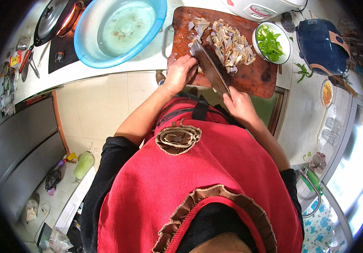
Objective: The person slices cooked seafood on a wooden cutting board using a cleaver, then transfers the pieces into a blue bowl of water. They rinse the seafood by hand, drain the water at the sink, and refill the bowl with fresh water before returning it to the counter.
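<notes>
My right hand (239, 103) is closed around the handle of a broad cleaver (210, 68), whose blade slants up and left across a reddish-brown wooden cutting board (263, 85). On the board's left part, close beside the blade, my left hand (182, 72) has its fingers curled down; a small piece seems to lie under them, largely hidden. Beyond the blade is a heap of sliced greyish-brown food (232, 44), perhaps meat or mushroom, with a smaller bunch at its upper left. A white bowl with a dark rim (288, 50) holds cut green peppers (269, 44) at the board's right edge.
Left of the board stands a blue plastic basin (83, 47) with water. A lidded pan (50, 22) sits by a glowing burner (69, 25). A rice cooker (263, 9), a dark blue appliance (319, 44), a green pepper piece (303, 72) and a small dish (327, 93) are at right.
</notes>
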A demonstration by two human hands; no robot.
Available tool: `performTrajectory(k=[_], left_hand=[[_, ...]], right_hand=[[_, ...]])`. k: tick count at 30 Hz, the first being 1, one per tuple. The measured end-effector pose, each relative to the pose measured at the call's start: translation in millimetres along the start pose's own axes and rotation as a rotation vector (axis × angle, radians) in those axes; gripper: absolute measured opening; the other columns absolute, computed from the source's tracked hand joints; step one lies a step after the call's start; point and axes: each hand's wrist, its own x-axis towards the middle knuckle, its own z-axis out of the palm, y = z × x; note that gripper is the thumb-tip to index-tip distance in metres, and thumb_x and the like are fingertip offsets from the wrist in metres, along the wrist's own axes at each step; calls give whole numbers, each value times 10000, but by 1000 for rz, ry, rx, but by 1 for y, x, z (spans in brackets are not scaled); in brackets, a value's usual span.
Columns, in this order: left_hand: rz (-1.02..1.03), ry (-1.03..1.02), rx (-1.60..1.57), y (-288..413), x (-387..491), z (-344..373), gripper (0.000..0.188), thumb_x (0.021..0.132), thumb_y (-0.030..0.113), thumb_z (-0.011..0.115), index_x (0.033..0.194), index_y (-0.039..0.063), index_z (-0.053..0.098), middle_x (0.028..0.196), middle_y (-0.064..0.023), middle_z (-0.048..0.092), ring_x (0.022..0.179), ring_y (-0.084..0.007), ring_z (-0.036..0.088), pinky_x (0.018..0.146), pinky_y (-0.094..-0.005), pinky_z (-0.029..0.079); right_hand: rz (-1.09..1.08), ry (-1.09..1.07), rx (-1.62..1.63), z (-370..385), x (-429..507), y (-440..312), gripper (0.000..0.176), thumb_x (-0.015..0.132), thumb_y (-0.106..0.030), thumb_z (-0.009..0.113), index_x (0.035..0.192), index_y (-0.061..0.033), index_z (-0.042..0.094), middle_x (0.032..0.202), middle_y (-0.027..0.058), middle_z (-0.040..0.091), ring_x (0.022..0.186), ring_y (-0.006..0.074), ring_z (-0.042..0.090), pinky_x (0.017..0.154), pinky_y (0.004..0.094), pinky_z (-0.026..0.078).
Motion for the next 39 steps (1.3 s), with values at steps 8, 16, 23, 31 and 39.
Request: performTrajectory(k=[8, 16, 23, 31, 39], left_hand=[[-94, 40, -156, 29, 11, 19, 145, 797, 125, 613, 890, 22, 571, 828, -170, 543, 811, -364, 554, 708, -419, 468], [-164, 194, 26, -4, 53, 1, 217, 775, 94, 625, 991, 83, 614, 887, -150, 549, 873, -343, 551, 763, -411, 456], [-146, -194, -83, -13, 44, -3, 266, 736, 94, 664, 1000, 97, 635, 874, -155, 560, 824, -341, 577, 760, -390, 466], [-90, -41, -50, -7, 14, -6, 192, 741, 64, 654, 926, 43, 610, 868, -143, 535, 776, -326, 559, 694, -388, 466], [-34, -45, -30, -16, 13, -3, 62, 786, 94, 558, 823, 45, 552, 766, -146, 525, 788, -350, 553, 692, -423, 442]], right_hand=[[181, 42, 287, -6, -3, 33, 207, 894, -195, 545, 831, -4, 497, 584, 135, 562, 524, 252, 572, 486, 377, 447], [306, 187, 592, -35, -21, 36, 107, 924, -117, 514, 861, -33, 532, 600, -7, 501, 479, 46, 452, 434, 213, 387], [217, 92, 430, -5, -23, 24, 226, 881, -169, 571, 744, -18, 473, 537, 78, 507, 462, 167, 477, 459, 294, 391], [91, 19, 9, -14, -13, 0, 196, 867, -216, 525, 819, -27, 495, 639, 217, 567, 626, 404, 583, 553, 485, 443], [-27, 40, -155, -2, 13, -9, 180, 878, -195, 497, 844, -18, 486, 672, 229, 600, 645, 438, 590, 594, 525, 463]])
